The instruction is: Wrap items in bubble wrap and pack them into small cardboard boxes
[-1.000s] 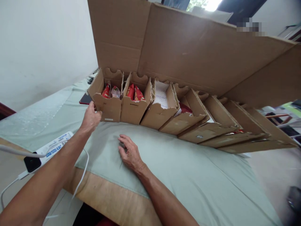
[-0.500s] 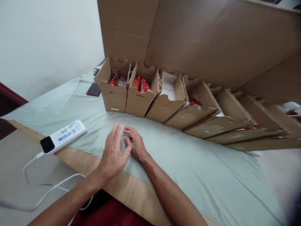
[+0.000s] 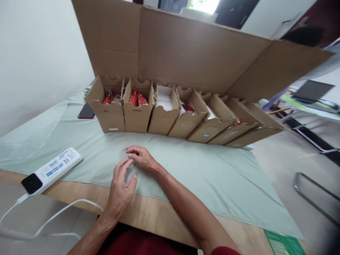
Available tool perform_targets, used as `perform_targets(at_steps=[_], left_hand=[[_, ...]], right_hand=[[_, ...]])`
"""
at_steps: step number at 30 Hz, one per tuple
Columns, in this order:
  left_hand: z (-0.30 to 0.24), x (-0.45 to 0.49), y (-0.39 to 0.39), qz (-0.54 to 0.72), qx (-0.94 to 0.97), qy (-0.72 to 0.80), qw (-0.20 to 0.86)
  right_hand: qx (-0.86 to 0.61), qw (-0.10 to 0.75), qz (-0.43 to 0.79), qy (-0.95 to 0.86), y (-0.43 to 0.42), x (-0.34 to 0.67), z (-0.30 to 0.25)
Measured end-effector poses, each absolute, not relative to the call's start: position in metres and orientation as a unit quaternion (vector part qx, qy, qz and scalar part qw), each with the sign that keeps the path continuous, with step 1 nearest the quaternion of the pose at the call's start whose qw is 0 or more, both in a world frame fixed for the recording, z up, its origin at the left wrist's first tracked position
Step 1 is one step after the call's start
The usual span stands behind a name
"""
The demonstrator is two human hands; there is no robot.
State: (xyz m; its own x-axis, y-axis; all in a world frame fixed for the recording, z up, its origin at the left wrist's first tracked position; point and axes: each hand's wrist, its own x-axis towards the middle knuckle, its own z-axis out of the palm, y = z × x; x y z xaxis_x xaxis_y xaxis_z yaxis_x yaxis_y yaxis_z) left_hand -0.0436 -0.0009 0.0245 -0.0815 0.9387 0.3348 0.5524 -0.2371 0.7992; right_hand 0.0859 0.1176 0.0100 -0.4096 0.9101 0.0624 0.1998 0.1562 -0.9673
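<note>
My left hand (image 3: 120, 189) rests near the table's front edge with fingers spread, holding nothing. My right hand (image 3: 141, 157) lies just beyond it on the pale green cloth (image 3: 202, 177), fingers loosely curled and empty; the fingertips of both hands nearly touch. A row of several small cardboard boxes (image 3: 164, 117) stands farther back, in front of a tall cardboard sheet (image 3: 172, 53). Red packets (image 3: 136, 99) show in the two leftmost boxes, and white filling (image 3: 164, 100) in the third.
A white power strip (image 3: 50, 170) with a white cable (image 3: 53, 216) lies at the left on the wooden table (image 3: 148, 212). A dark phone (image 3: 86, 111) sits left of the boxes. Metal chair frames (image 3: 313, 194) stand on the floor at right.
My left hand left the leftmost box, came back toward me and settled beside my right hand. The view has shifted, showing more of the room at the right.
</note>
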Motion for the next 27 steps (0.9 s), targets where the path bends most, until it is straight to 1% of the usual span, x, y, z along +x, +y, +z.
perform_targets(at_steps=[4,8,11,16,19,23,27], left_hand=[[0.057,-0.011,0.008,0.523,0.613,0.553,0.212],[0.068,0.029,0.022,0.542,0.602,0.534,0.243],[0.061,0.053,0.033,0.522,0.620,0.521,0.267],[0.027,0.063,0.043,0.433,0.670,0.531,0.287],[0.006,0.060,0.044,0.400,0.697,0.516,0.297],[-0.008,0.061,0.039,0.374,0.729,0.496,0.287],[-0.008,0.051,0.042,0.332,0.776,0.467,0.264]], right_hand=[[-0.388,0.327,0.591,-0.627,0.103,0.120,0.018],[-0.393,0.337,0.622,-0.588,0.060,0.155,0.024],[-0.399,0.355,0.626,-0.568,0.023,0.175,0.026],[-0.402,0.390,0.669,-0.489,-0.023,0.196,0.027],[-0.417,0.367,0.651,-0.518,-0.036,0.201,0.028],[-0.458,0.299,0.568,-0.616,-0.042,0.201,0.031],[-0.425,0.244,0.537,-0.686,-0.046,0.201,0.033]])
